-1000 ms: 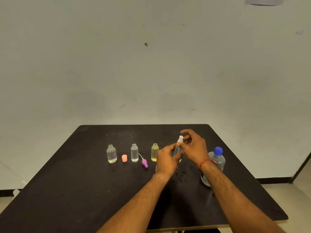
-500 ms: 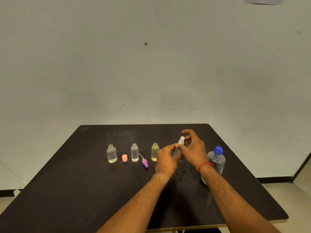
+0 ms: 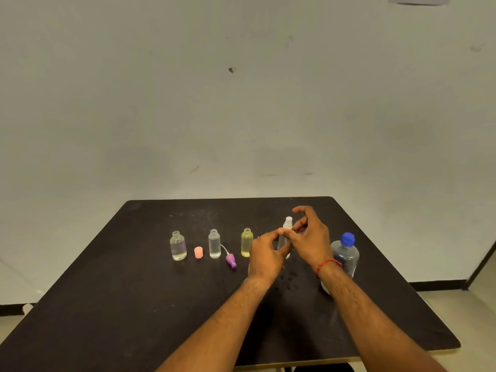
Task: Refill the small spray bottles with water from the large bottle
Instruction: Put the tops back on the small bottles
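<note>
On the black table (image 3: 134, 304) my left hand (image 3: 264, 255) grips the body of a small clear spray bottle (image 3: 282, 241) with a white spray top (image 3: 288, 222). My right hand (image 3: 311, 238) pinches the neck just under that top, fingers spread. To the left stand three open small bottles: a clear one (image 3: 178, 246), another clear one (image 3: 214, 244) and a yellow one (image 3: 246, 242). The large water bottle (image 3: 345, 257) with a blue cap stands behind my right wrist, partly hidden.
A pink cap (image 3: 198, 252) stands between the two clear bottles. A purple spray head (image 3: 231, 260) with a white tube lies in front of the yellow bottle. Small water drops (image 3: 291, 280) dot the table under my hands. A wall rises behind the table.
Both hands and the spray bottle have sunk slightly toward the table. My right fingers have shifted around the white top. Other bottles have not moved.
</note>
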A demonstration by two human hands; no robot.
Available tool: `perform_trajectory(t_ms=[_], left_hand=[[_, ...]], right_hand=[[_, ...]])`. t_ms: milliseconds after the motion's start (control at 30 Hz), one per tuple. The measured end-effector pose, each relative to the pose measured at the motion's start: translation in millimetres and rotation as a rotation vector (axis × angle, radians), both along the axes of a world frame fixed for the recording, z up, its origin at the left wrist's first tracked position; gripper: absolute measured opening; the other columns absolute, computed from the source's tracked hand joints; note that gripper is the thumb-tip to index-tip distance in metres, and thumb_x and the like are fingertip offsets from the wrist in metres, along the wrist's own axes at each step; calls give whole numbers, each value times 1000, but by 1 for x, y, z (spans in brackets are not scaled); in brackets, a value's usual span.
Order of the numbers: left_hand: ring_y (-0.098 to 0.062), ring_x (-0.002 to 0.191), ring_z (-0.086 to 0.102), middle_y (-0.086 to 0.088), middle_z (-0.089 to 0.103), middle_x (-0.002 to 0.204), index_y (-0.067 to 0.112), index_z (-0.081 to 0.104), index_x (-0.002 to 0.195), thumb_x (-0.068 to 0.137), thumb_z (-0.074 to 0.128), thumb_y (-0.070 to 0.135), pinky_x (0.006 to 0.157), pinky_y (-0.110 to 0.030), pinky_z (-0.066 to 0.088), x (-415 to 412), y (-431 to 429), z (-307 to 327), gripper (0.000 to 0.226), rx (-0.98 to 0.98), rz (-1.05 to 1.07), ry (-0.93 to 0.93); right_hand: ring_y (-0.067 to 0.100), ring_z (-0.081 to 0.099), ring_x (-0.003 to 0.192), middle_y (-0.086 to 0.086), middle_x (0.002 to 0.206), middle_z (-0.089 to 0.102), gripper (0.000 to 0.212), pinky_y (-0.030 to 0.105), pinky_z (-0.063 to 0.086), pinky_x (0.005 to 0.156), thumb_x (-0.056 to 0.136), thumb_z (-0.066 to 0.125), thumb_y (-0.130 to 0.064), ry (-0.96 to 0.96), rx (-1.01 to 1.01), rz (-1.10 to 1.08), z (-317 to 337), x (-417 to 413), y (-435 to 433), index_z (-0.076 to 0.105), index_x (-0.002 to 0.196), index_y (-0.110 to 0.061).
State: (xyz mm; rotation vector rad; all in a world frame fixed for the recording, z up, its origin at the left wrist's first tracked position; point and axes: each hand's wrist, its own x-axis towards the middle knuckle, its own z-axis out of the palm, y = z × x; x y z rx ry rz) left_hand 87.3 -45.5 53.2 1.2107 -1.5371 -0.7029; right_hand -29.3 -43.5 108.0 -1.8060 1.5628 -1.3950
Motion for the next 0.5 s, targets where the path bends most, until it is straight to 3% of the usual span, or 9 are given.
perform_trajectory(t_ms=[100,200,300,400,500], left_hand=[[-9,62,64,10,73,88,25,74,112,92,74,30,66,-32,60,2,-1,0,21,-30,-13,-1],[-6,60,62,12,73,87,25,74,112,91,75,29,66,-31,60,2,-1,2,21,-43,-22,7],[-6,59,61,11,73,86,24,75,111,91,75,27,65,-30,59,1,-2,1,20,-39,-24,10],[-8,58,62,10,74,86,25,75,110,91,75,27,63,-32,59,0,-2,0,19,-41,-25,3],[-5,61,63,12,74,88,28,75,110,92,74,26,65,-25,58,1,-1,-1,18,-44,-17,5]], right_hand=[[5,60,98,-10,106,61,65,17,50,80,81,74,-4,-34,36,85,0,-3,0,46,133,-30],[2,62,96,-11,104,65,65,8,46,73,85,63,7,-56,51,108,-1,-4,1,48,133,-33],[3,64,91,-12,94,65,53,5,46,66,83,70,2,-67,32,70,-2,-1,0,54,122,-31],[5,62,79,-9,83,61,46,12,50,69,79,78,-9,-47,21,7,-3,1,0,56,114,-26],[7,61,83,-7,88,60,51,16,51,72,78,80,-14,-31,29,27,-2,0,1,52,119,-28]])
